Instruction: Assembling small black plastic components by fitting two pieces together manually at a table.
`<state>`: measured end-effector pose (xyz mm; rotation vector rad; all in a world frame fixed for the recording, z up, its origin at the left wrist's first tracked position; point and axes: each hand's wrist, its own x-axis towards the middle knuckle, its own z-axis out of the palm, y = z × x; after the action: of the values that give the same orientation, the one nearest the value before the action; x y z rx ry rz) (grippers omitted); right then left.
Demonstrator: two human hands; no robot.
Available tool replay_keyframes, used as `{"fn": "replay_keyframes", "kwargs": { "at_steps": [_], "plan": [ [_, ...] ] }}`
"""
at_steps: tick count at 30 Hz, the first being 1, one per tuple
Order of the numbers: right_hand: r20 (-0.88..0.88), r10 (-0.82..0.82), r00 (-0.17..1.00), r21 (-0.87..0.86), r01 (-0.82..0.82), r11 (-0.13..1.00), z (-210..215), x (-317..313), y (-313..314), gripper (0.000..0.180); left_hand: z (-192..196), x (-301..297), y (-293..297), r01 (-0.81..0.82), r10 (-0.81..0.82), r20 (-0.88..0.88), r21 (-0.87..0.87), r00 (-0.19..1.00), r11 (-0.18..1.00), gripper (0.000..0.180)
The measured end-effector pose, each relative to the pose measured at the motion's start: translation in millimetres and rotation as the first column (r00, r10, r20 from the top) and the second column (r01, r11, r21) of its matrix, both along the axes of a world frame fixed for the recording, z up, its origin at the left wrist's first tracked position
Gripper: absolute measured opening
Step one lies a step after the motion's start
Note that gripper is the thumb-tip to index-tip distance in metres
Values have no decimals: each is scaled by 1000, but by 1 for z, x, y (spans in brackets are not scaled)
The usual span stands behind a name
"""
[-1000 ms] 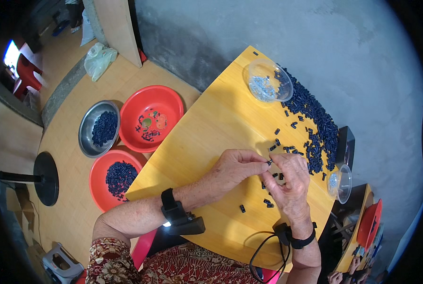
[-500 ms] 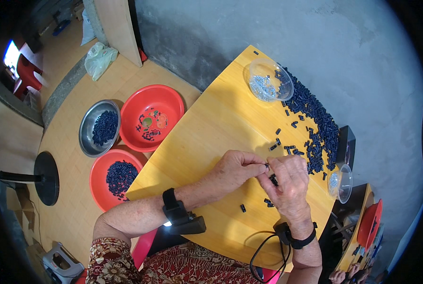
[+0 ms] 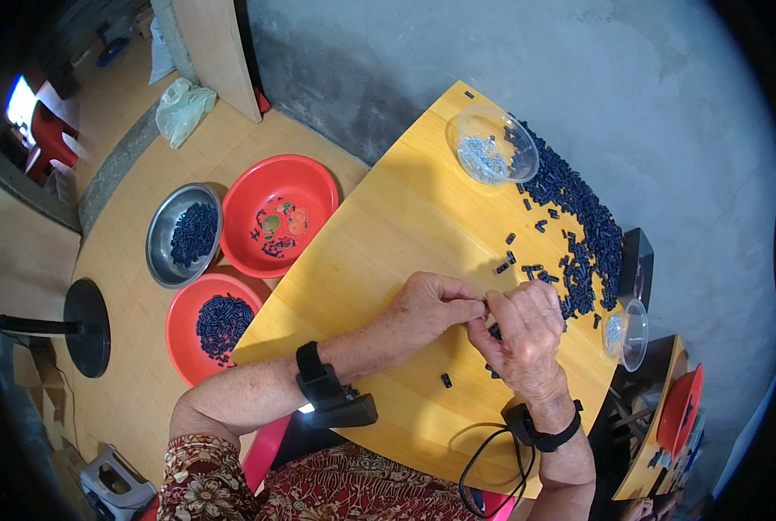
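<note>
My left hand (image 3: 435,304) and my right hand (image 3: 527,334) meet above the yellow table (image 3: 379,260), fingertips pinched together. What they pinch is too small and covered to make out. Dark bits of a small black plastic piece (image 3: 495,331) show beside my right thumb; whether it is held or lies beneath the hand I cannot tell. Another loose black piece (image 3: 446,380) lies nearer me on the tabletop. To the right and beyond my hands spreads a large pile of the same black pieces (image 3: 583,226), with several strays at its edge.
A clear tub (image 3: 498,143) of small silvery metal parts stands at the far end, a second clear tub (image 3: 634,337) at the right edge. Left of the table are a metal bowl (image 3: 155,252) and two red basins (image 3: 318,182) with black pieces. A cable hangs from my right wrist.
Both hands stay together and shift only slightly. The dark piece that showed between the fingertips is now covered, and my right fingers have closed in nearer the left ones.
</note>
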<state>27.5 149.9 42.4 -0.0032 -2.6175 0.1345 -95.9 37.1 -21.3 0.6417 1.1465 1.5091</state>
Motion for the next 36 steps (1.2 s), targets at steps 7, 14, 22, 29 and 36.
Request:
{"fn": "replay_keyframes", "kwargs": {
  "at_steps": [7,14,22,29,36],
  "plan": [
    [-42,-4,999,-2,4,1000,-7,2,1,24,0,1,1,13,-13,-2,2,1000,1000,20],
    [-127,-75,989,-194,50,980,-15,4,9,28,6,-1,3,49,-56,185,40,981,998,33],
    [-130,-56,990,-178,32,984,-7,3,4,31,5,0,0,38,-54,283,63,958,997,29],
    [-91,-30,995,-152,16,988,1,8,-4,35,21,-5,-12,-19,16,42,78,999,997,22],
    [-86,-10,996,-166,-4,986,17,22,-6,29,49,-23,-55,-207,203,-103,-34,974,978,30]
  ]
}}
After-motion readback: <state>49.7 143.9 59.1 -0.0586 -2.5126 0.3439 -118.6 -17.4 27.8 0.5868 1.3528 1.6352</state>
